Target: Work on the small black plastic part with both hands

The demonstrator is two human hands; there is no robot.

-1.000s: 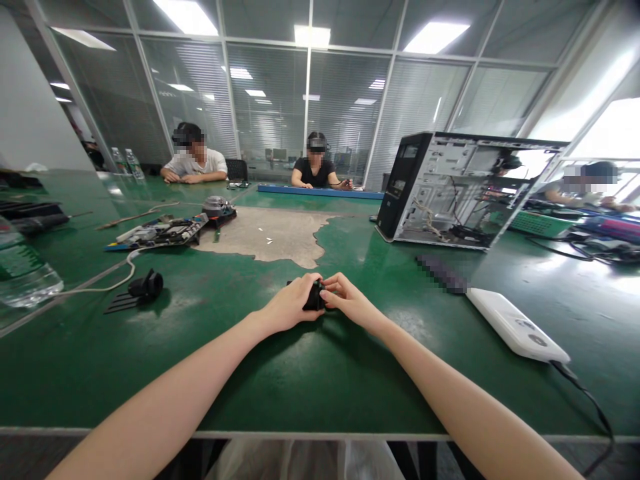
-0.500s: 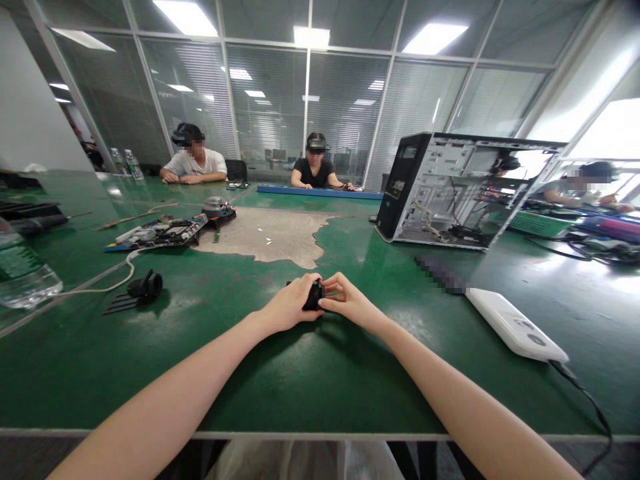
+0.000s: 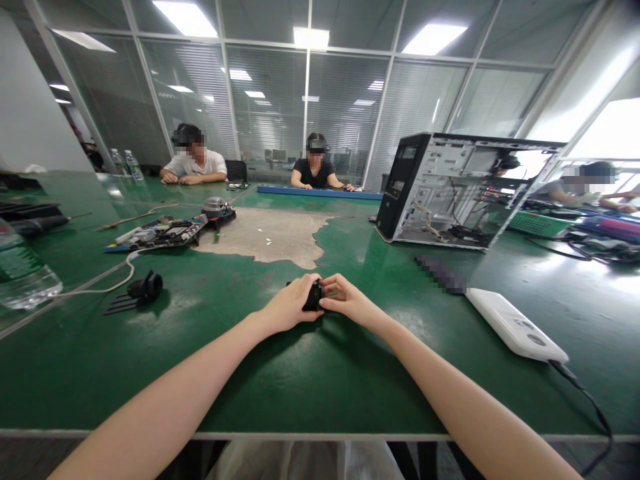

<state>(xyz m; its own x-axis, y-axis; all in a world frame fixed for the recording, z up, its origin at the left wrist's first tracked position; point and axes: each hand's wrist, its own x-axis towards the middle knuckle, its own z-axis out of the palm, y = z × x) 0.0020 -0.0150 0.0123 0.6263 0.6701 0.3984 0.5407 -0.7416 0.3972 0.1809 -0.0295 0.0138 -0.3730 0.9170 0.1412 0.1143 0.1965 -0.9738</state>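
The left hand [image 3: 287, 305] was clamped around a small black plastic part [image 3: 313, 298] above the green worktop [image 3: 280, 387], seemingly to steady it while the right hand [image 3: 350, 301] pinched its near side. A black fan-shaped piece with prongs [image 3: 145, 288] lay left of them.
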